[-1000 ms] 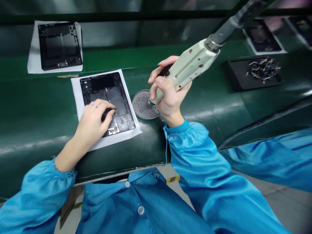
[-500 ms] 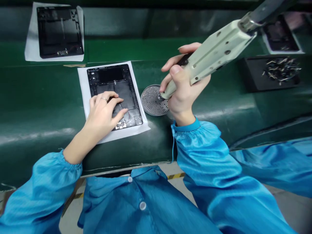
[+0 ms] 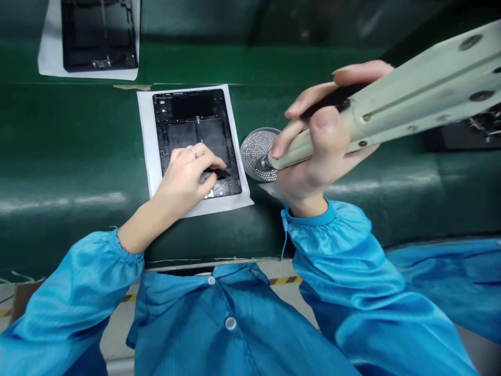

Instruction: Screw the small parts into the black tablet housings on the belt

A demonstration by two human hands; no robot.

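A: State the condition of the hands.
B: The left hand (image 3: 186,175) pinches a small dark piece (image 3: 222,173) over the near half of the open device (image 3: 188,136). The right hand (image 3: 313,146) is wrapped around the pale handheld tool (image 3: 415,99), right of the device; its tip is at the perforated dish (image 3: 257,143), contact unclear.
A: Device orientation?
B: Flat on a white sheet (image 3: 147,141), long axis pointing away from the person. The left hand is nearer.
A: Beyond the device?
B: A second device (image 3: 97,42), far left.
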